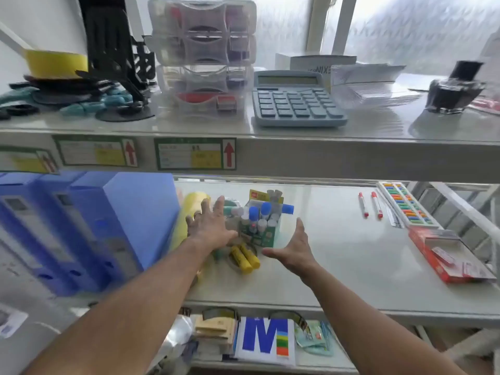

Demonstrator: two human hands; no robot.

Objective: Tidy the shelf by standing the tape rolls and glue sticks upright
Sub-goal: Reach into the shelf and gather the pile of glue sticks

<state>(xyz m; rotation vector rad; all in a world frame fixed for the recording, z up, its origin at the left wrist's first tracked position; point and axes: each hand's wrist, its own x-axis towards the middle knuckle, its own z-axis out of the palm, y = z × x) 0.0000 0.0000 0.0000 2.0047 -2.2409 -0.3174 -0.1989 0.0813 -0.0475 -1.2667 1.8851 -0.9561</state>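
On the middle shelf (338, 255) a green cardboard box (263, 228) holds several glue sticks with blue and white caps, most upright, one leaning right. Two yellow glue sticks (244, 257) lie flat in front of it. A yellow tape roll (189, 212) stands on edge against the blue binders; a clear tape roll (230, 204) lies behind the box. My left hand (209, 226) hovers open, fingers spread, left of the box and over the tape. My right hand (293, 246) is open just right of the box, thumb pointing toward the yellow sticks. Neither hand holds anything.
Blue binders (89, 228) fill the shelf's left side. Two red-capped pens (369, 205), a tray of coloured tabs (405, 205) and a red box (449, 259) sit at the right. The upper shelf carries a calculator (296, 101), clear organisers (203, 58) and an ink bottle (454, 90).
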